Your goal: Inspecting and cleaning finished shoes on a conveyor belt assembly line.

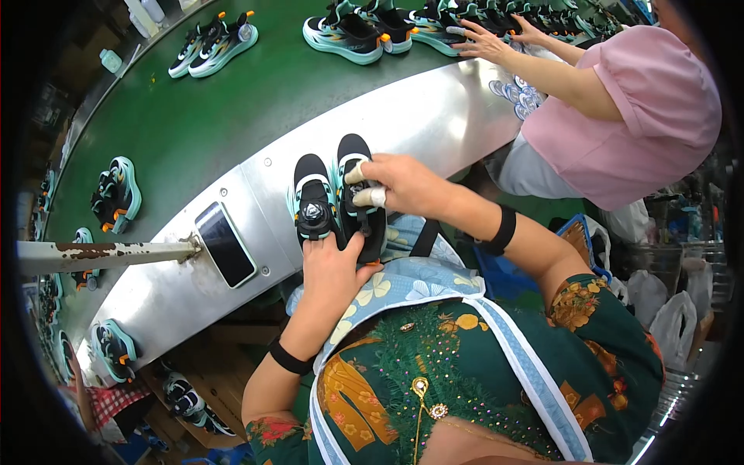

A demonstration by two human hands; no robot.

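A pair of black and mint sneakers stands side by side on the metal ledge in front of me, toes pointing away. My left hand [329,267] is closed around the heel ends, its fingers at the collar of the left sneaker [314,182] and its thumb against the right sneaker [355,147]. A round lacing dial [313,212] shows on the left sneaker's tongue. My right hand [399,184], with pale covers on thumb and finger, pinches at the upper of the right sneaker. Those fingertips partly hide what they grip there.
Beyond the metal ledge [294,139] curves a green conveyor [186,116] carrying more sneakers [223,48]. A phone [225,244] lies left, beside a worn metal post [108,256]. At right, a co-worker in pink [651,108] reaches toward a row of shoes, near round discs [518,94].
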